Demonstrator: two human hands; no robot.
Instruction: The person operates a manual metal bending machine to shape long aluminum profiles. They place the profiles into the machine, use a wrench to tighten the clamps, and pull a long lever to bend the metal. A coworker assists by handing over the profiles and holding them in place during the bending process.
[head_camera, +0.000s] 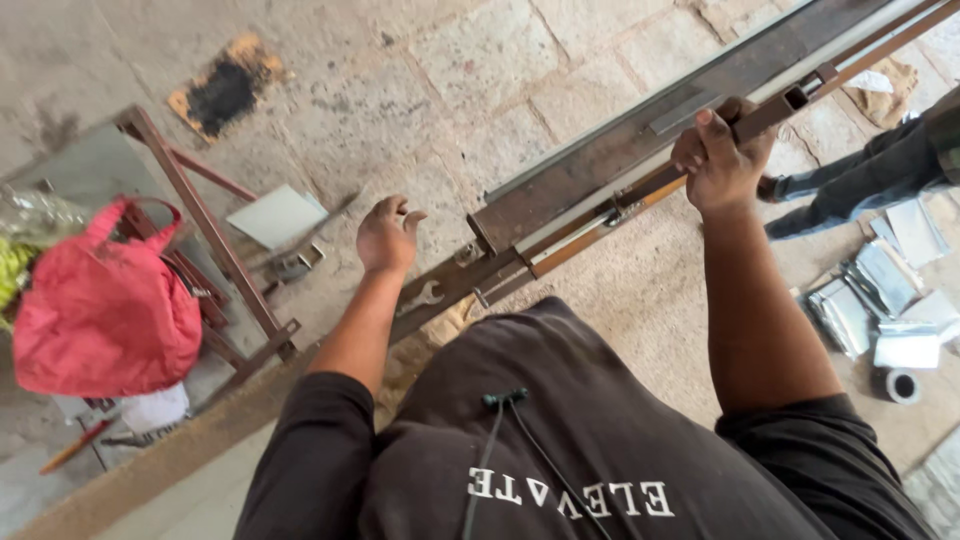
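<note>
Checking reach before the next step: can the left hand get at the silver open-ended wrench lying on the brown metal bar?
Probably yes. The left hand hovers open just above the silver open-ended wrench on the brown metal bar, nothing between them. The right hand grips the long frame rail farther along, clear of it.

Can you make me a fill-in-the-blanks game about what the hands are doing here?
1. The right hand grips a long brown metal ____.
2. The left hand is open and holds ____.
3. A spanner lies just below the ____ hand.
4. The bag hanging on the frame is ____.

Missing words: bar; nothing; left; red
</note>
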